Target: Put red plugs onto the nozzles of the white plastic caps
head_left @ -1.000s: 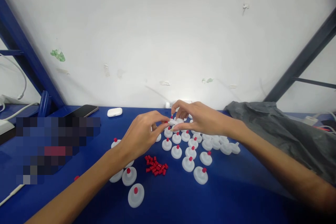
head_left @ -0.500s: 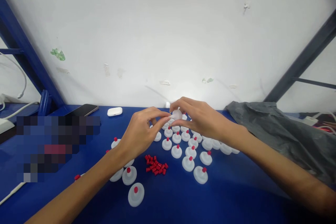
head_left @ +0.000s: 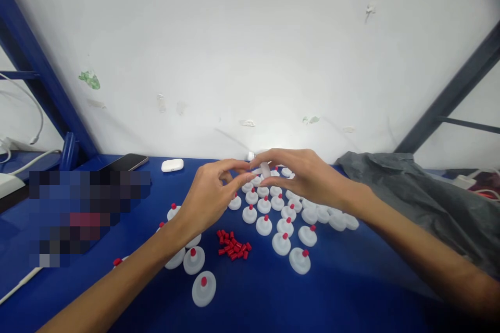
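Observation:
Between my hands, above the blue table, is a white nozzle cap [head_left: 265, 169], its disc seen nearly edge-on. My left hand [head_left: 213, 187] is closed, thumb and forefinger pinching the cap's narrow end. My right hand [head_left: 302, 174] curves around the disc from the right, fingers above and thumb below; its exact contact is partly hidden. Many similar white nozzle caps with red tips [head_left: 264, 226] stand beneath and in front of my hands. A small heap of loose red tips [head_left: 234, 245] lies below them. More red-tipped caps [head_left: 194, 260] stand by my left forearm.
A white earbud case [head_left: 172, 165] and a dark phone [head_left: 130, 162] lie at the back left. Grey plastic sheeting [head_left: 410, 187] covers the right side. The white wall [head_left: 234, 62] rises behind the blue table [head_left: 250, 302], with metal frame posts [head_left: 42, 67] at both sides.
The held nozzle cap has turned, its disc now more edge-on. My right fingers have shifted slightly left, toward my left fingertips. The whole view has moved a little.

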The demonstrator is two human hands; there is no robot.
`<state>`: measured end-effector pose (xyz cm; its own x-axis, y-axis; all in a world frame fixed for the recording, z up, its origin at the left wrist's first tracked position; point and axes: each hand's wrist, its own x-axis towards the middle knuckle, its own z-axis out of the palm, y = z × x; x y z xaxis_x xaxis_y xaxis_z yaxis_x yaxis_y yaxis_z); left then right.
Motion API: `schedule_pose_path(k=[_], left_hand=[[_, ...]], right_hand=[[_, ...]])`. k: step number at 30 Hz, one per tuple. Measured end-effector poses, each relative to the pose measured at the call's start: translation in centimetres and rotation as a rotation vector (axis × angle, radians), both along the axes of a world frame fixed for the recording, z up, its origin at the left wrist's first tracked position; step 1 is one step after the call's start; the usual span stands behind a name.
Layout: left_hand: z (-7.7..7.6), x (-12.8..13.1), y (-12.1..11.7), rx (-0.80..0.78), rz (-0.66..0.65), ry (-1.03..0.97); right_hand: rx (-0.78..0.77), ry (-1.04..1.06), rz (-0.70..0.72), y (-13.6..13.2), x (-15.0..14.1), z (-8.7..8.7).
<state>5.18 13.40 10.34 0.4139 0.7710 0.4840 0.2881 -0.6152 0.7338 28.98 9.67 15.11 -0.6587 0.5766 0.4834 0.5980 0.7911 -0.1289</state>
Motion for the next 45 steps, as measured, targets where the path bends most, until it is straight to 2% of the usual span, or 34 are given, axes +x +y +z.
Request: schedule_pose_path(k=[3,10,15,18,24,27,31,37,42,45], left_hand=[[-0.1,0.0,0.2,0.009,-0.052,0.048],[-0.5,0.0,0.0,0.022,-0.193,0.071],[0.1,-0.3,-0.1,0.016,-0.197,0.076],[0.3,-0.3,-0.2,0.022,-0.17,0.112],[0.4,-0.2,0.1,0.098,-0.106,0.241],[0.6,-0.3,0.2,0.078,-0.162,0.363],[0.4,-0.4,-0.2,-0.001,-0.28,0.505],[-0.3,-0.4,-1.2,-0.105,-0.376,0.652],[-0.2,-0.5,-1.2,-0.129,-0.378,0.723],[-0.6,-0.4,-0.9,-0.132,-0.374,0.737]], right_hand=[[-0.022,0.034,-0.009,-0.1,0.1,0.1],[0.114,-0.001,0.016,-0.9,-1.1,-0.4],[0.141,0.015,0.053,-1.0,-1.6,-0.7],[0.13,-0.016,-0.026,-0.6,-1.6,-0.9],[-0.002,-0.126,-0.262,1.1,-0.2,-0.1],[-0.051,-0.134,-0.389,2.7,2.0,0.3],[-0.145,-0.175,-0.46,5.0,5.2,-0.3],[-0.434,-0.217,-0.434,6.7,6.8,-2.4],[-0.515,-0.214,-0.404,7.4,6.6,-3.9],[-0.544,-0.218,-0.396,7.4,6.6,-3.7]])
